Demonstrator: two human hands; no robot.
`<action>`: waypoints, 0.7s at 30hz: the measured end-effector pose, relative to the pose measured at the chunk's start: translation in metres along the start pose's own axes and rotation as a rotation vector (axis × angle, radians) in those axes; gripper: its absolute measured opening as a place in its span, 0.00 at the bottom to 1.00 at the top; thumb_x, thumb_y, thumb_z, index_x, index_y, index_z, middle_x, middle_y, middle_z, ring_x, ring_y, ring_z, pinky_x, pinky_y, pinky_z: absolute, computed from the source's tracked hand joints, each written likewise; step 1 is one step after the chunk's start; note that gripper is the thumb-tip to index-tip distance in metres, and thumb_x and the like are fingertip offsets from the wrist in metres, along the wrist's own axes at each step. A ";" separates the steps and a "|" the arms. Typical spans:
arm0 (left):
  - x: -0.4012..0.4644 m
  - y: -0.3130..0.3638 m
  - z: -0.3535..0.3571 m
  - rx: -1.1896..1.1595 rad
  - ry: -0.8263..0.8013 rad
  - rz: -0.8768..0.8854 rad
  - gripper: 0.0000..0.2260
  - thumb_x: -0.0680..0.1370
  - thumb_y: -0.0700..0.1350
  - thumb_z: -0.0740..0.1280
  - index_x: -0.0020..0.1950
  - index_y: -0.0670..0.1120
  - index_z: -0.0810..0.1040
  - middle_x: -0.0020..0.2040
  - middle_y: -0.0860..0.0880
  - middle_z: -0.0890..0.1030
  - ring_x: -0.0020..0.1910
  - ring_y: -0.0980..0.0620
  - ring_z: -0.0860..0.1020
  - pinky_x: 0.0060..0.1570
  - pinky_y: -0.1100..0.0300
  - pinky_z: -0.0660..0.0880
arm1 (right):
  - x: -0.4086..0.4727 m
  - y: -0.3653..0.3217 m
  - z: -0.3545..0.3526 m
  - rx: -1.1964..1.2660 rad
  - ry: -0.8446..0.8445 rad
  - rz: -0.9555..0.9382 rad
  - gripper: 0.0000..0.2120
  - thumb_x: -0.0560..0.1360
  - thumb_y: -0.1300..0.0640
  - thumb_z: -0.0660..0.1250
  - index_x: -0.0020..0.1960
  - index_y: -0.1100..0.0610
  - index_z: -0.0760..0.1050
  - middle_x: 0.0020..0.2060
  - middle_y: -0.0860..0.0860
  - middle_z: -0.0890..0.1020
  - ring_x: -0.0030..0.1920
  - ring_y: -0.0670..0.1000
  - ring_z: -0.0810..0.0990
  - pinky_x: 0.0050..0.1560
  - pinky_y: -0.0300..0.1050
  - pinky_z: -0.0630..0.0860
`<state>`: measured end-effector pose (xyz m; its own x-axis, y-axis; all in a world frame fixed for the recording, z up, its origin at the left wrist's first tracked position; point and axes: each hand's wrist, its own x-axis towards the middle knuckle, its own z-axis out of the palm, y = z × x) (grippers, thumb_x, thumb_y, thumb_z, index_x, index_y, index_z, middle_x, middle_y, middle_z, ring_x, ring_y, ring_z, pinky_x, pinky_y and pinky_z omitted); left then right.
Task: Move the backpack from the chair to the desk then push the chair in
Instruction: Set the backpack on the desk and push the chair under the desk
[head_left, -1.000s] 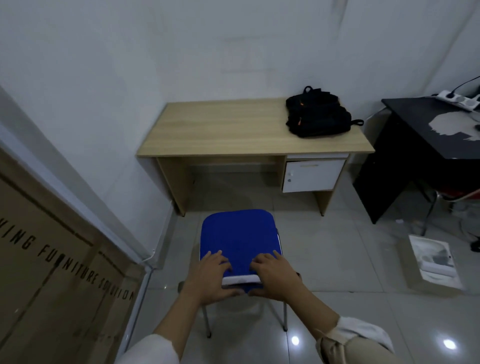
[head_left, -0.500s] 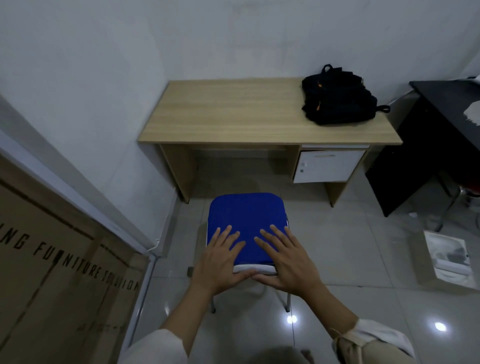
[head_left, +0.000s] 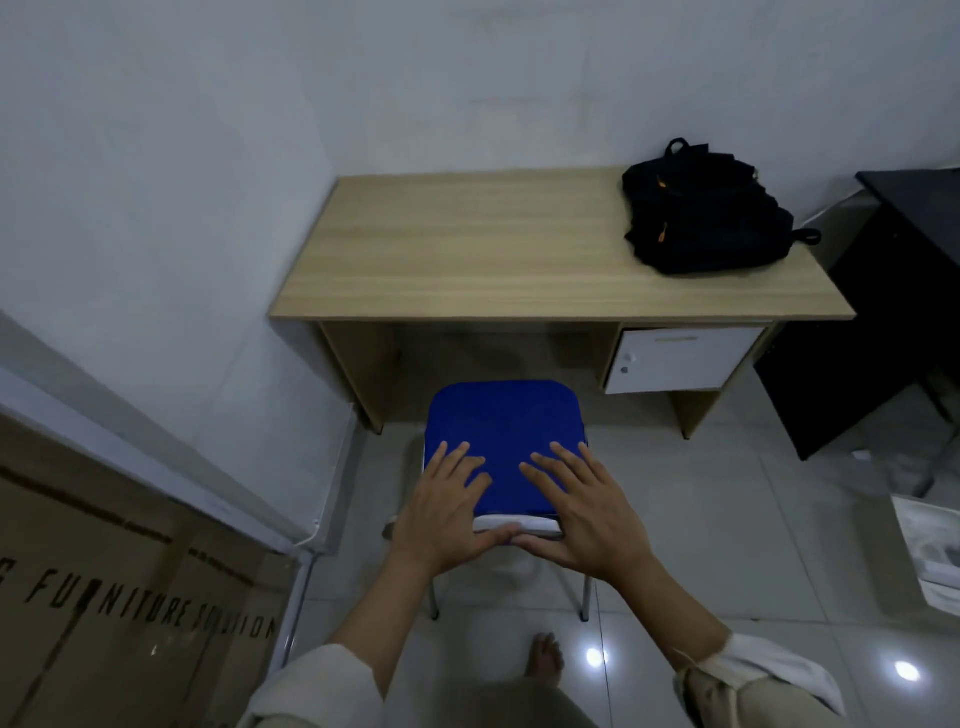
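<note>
Blue chair (head_left: 504, 436) at lower centre needs an even, straight push from the left hand (head_left: 447, 512) and right hand (head_left: 584, 506), both spread flat gripping nothing, toward the desk (head_left: 467, 254) where the backpack (head_left: 709, 210) lies upper right.

Open kneehole under the desk (head_left: 467, 249)

The blue chair (head_left: 503, 426) faces it; drawer unit (head_left: 680, 359) right, desk leg panel (head_left: 358, 374) left.
</note>
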<state>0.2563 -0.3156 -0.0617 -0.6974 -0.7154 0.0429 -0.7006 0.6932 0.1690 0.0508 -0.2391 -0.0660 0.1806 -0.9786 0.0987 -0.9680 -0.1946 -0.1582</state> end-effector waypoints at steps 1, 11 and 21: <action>0.010 -0.007 -0.001 -0.004 0.006 0.005 0.38 0.72 0.75 0.50 0.60 0.45 0.78 0.67 0.45 0.76 0.73 0.45 0.66 0.75 0.47 0.54 | 0.011 0.003 0.000 0.002 -0.010 0.009 0.39 0.73 0.25 0.50 0.71 0.51 0.66 0.69 0.51 0.74 0.73 0.54 0.66 0.75 0.59 0.61; 0.112 -0.071 -0.011 -0.045 -0.038 0.009 0.39 0.72 0.75 0.50 0.61 0.46 0.77 0.69 0.46 0.74 0.75 0.47 0.63 0.77 0.46 0.54 | 0.119 0.049 0.006 0.017 -0.024 0.014 0.37 0.73 0.26 0.51 0.70 0.52 0.67 0.68 0.52 0.75 0.72 0.54 0.68 0.73 0.56 0.55; 0.203 -0.120 -0.015 -0.054 -0.071 0.017 0.41 0.71 0.76 0.47 0.66 0.46 0.74 0.72 0.46 0.70 0.76 0.48 0.59 0.77 0.49 0.49 | 0.210 0.097 0.009 0.002 -0.003 0.010 0.37 0.73 0.27 0.53 0.69 0.53 0.70 0.66 0.51 0.77 0.71 0.54 0.70 0.72 0.57 0.59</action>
<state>0.2014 -0.5452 -0.0586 -0.7190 -0.6946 -0.0233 -0.6812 0.6978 0.2216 -0.0033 -0.4636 -0.0697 0.1717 -0.9806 0.0942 -0.9694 -0.1852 -0.1610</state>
